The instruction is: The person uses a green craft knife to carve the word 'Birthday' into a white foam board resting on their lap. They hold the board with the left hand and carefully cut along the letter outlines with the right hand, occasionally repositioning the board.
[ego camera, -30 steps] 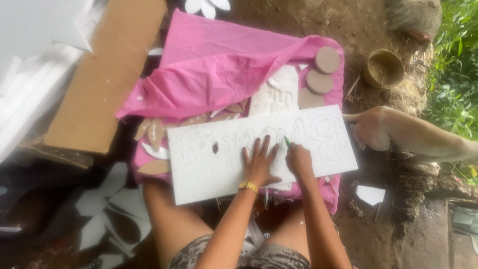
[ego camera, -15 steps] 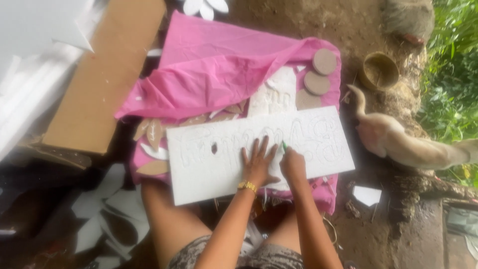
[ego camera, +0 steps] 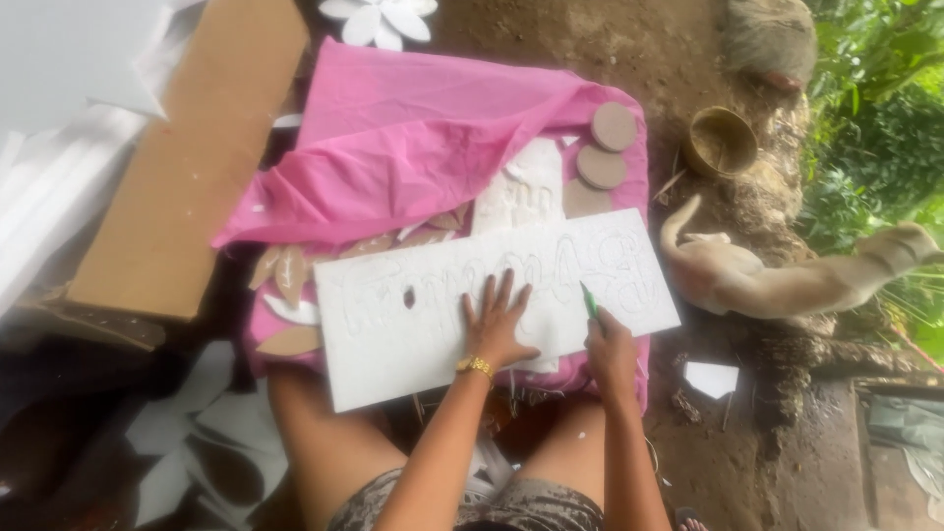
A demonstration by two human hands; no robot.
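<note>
A white foam board (ego camera: pixel 492 300) lies across the person's lap, long axis left to right. The left hand (ego camera: pixel 499 324) presses flat, fingers spread, at mid-board — the right hand (ego camera: pixel 610 344) grips a green cutter (ego camera: pixel 589 300) just beside it, tip on the board's right part.

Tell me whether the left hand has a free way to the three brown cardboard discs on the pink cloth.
Probably yes. The left hand lies flat on the white board, holding nothing, and only board and open pink cloth lie between it and the discs. It would need a forward stretch.
</note>
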